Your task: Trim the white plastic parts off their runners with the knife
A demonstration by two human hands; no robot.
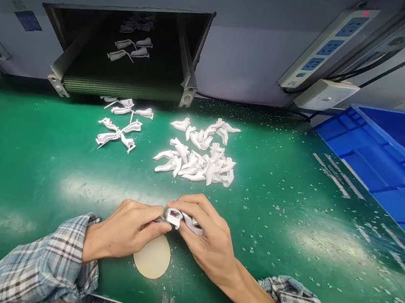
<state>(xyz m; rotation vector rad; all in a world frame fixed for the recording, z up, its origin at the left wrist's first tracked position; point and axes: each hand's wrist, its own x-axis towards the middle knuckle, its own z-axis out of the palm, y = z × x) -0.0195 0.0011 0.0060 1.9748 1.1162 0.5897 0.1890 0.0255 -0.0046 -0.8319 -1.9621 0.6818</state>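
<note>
My left hand (123, 229) and my right hand (204, 232) meet low in the middle of the green mat (30, 159). Both are closed round one small white plastic part (175, 217), which shows between the thumbs. My left fingers may also pinch a small tool, but it is too hidden to name. A round beige pad (152, 259) lies on the mat just under my hands. A heap of several loose white parts (200, 153) lies a short way beyond my hands. More white parts still joined on runners (119, 127) lie to its left.
A dark conveyor mouth (126, 51) at the back carries more white parts. A blue bin (390, 162) stands at the right. Power strips (329, 46) hang on the back wall. Tiny plastic bits are scattered over the mat's right side (291, 223).
</note>
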